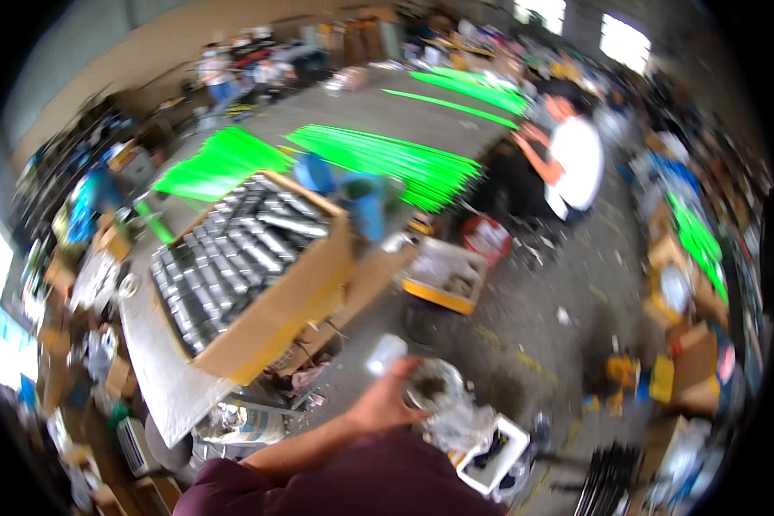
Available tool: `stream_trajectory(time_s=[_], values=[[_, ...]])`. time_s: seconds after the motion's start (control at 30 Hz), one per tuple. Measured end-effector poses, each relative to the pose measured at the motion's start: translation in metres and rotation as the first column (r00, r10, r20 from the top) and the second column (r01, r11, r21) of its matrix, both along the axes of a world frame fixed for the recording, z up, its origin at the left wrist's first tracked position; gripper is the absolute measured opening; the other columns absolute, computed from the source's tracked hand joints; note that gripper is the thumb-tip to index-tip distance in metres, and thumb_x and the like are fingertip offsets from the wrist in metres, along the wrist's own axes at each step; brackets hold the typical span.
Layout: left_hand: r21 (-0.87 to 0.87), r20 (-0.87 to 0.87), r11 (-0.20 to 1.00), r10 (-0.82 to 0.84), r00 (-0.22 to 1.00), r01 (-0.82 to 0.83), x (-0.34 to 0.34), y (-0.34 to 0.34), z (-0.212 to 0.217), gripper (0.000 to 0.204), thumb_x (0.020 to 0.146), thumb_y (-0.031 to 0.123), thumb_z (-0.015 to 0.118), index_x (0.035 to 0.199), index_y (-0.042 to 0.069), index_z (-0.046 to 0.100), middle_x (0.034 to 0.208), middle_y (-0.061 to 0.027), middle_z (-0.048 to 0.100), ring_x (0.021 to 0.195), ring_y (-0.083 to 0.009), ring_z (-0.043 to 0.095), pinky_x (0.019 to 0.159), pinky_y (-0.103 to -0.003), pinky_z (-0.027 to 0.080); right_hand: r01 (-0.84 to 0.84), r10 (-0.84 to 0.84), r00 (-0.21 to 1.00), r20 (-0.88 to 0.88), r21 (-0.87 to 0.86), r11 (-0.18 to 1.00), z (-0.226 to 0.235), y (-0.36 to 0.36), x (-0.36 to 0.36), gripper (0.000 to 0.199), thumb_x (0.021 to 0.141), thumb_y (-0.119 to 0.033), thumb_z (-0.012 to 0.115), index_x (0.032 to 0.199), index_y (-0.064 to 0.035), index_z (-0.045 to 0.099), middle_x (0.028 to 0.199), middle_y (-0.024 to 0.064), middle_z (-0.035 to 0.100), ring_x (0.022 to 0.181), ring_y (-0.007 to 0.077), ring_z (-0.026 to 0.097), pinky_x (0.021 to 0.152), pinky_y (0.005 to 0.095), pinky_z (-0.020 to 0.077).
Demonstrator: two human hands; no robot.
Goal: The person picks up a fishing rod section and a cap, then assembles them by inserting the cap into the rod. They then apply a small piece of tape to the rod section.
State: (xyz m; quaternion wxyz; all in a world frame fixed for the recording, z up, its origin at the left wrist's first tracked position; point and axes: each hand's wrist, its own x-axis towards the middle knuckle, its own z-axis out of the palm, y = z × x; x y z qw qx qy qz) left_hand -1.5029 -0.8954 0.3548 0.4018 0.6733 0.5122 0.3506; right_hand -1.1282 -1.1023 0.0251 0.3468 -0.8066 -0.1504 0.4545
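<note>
My left hand (389, 399) reaches in from the lower left, its forearm bare below a dark maroon sleeve. Thumb and fingers curve about the left edge of a round, see-through thing (436, 384), seemingly gripping it. Motion blur hides whether this is a tape roll or a plastic tub. Crumpled clear plastic (466, 423) lies right against it. Below that sits a white open box (496, 456) with dark items inside. My right hand is out of sight.
A big cardboard box (271, 331) packed with dark, shiny tubes stands on a table at left. Blue containers (363, 206) and bundles of bright green rods (387, 163) lie beyond. A yellow-and-white tray (443, 292) stands ahead. Another person (574, 163) sits at far right.
</note>
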Motion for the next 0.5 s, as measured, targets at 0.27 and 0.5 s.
stream_trajectory(time_s=[0.27, 0.5], values=[[-0.029, 0.248, 0.997, -0.064, 0.967, 0.073, 0.050, 0.082, -0.044, 0.085, 0.055, 0.013, 0.085, 0.125, -0.001, 0.038, 0.112, -0.0121, 0.055, 0.103, -0.0203, 0.055, 0.093, -0.034, 0.045, 0.376, -0.377, 0.922, -0.091, -0.036, 0.926, -0.017, -0.070, -0.012, 0.026, 0.077, -0.016, 0.071, 0.075, -0.0030, 0.049, 0.062, 0.0070, 0.054, 0.052, 0.0191, 0.059, 0.047, 0.0323, 0.0522], [-0.015, 0.284, 0.882, -0.447, 0.848, 0.471, 0.195, 0.167, -0.033, 0.082, 0.056, -0.003, 0.079, 0.127, 0.001, 0.038, 0.116, -0.0096, 0.053, 0.107, -0.0192, 0.054, 0.095, -0.034, 0.043, 0.735, -0.812, 0.584, -0.025, -0.408, 0.542, -0.057, -0.165, -0.118, 0.024, 0.077, -0.013, 0.070, 0.077, -0.0003, 0.050, 0.060, 0.0123, 0.057, 0.049, 0.0224, 0.061, 0.040, 0.0333, 0.0495]])
